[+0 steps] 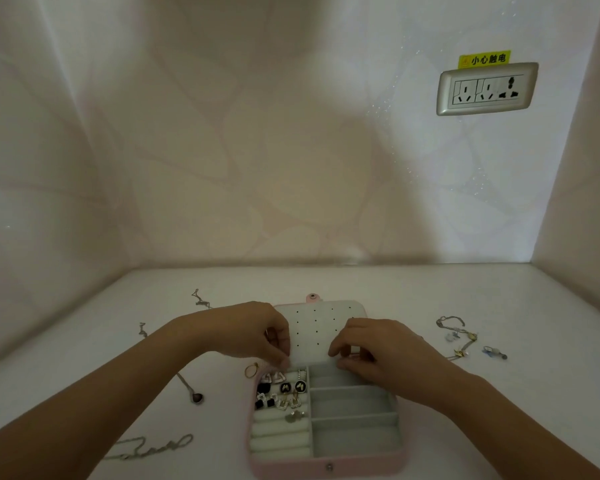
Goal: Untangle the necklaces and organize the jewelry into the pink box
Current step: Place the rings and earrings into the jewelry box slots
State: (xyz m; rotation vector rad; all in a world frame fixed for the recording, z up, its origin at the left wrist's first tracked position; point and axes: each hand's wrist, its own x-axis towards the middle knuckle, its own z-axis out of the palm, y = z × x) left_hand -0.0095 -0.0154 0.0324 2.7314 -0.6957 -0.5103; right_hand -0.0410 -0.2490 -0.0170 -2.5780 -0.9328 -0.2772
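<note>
Chain necklace point(153, 448) laid near front-left corner of worktop point(499, 410); heart-pendant necklace point(196, 396) laid further in. Left hand point(253, 332) curled, left edge of perforated panel point(321, 327) pinched. Pink box point(284, 466) set open at front edge, centre; earrings point(281, 393) seated in its left rolls. Right hand point(378, 351) curled, panel's lower right corner pinched. Tangled necklaces point(459, 336) left toward right edge
</note>
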